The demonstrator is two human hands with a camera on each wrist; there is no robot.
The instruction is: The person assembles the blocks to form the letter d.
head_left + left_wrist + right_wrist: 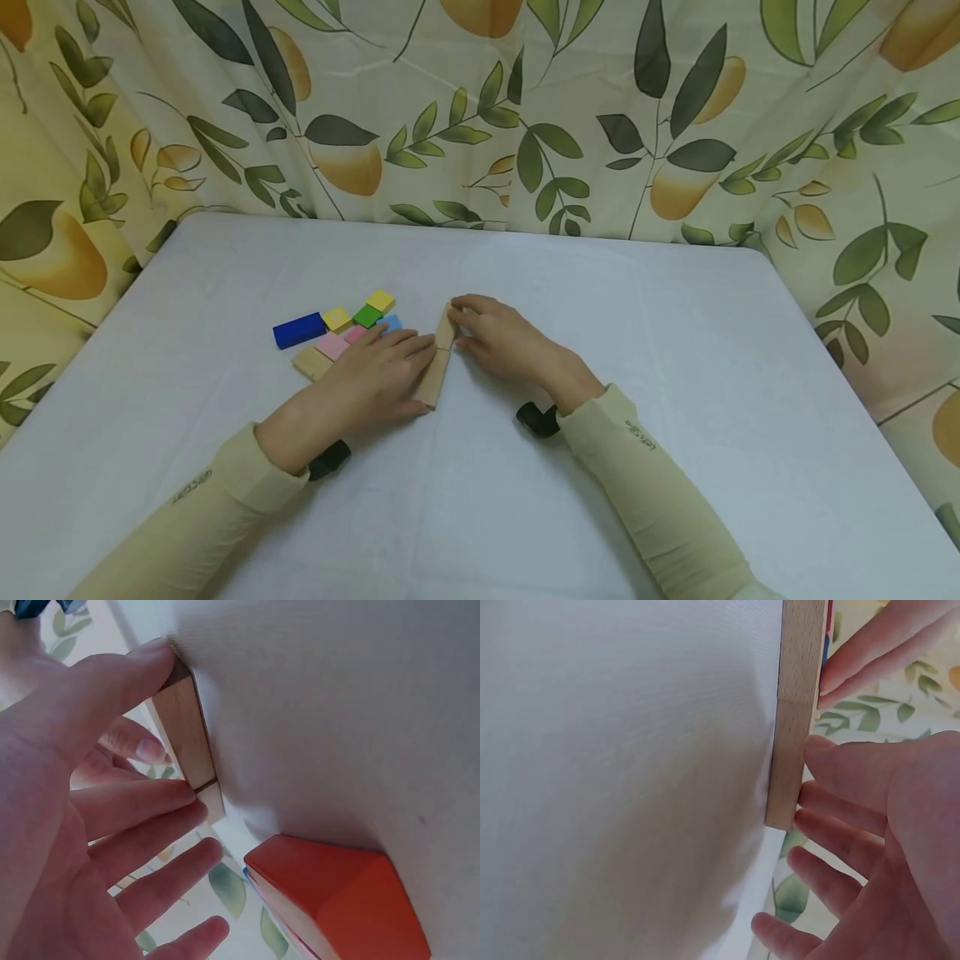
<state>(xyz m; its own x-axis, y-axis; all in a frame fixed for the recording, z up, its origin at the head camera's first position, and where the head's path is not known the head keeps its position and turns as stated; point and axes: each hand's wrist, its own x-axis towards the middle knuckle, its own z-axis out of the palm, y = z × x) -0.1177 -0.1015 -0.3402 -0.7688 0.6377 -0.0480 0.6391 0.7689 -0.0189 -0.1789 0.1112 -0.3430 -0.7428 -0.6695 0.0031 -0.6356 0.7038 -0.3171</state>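
Observation:
Two plain wooden blocks lie end to end on the white table, the near block (432, 382) and the far block (445, 332). My left hand (378, 371) holds the near block, thumb at its near end and index fingertip by the seam, as the left wrist view shows. My right hand (498, 333) holds the far block (788, 769), thumb and fingertips along its side and far end. The other left fingers are spread over a group of coloured blocks and partly hide it. In the left wrist view a red block (352, 892) stands beneath those fingers.
Left of the wooden pair sit a dark blue block (298, 331), yellow blocks (381, 301), a green block (367, 315), a pink block (332, 345), a light blue block (392, 322) and another wooden block (311, 363). A leaf-patterned curtain (480, 125) hangs behind the table (600, 292).

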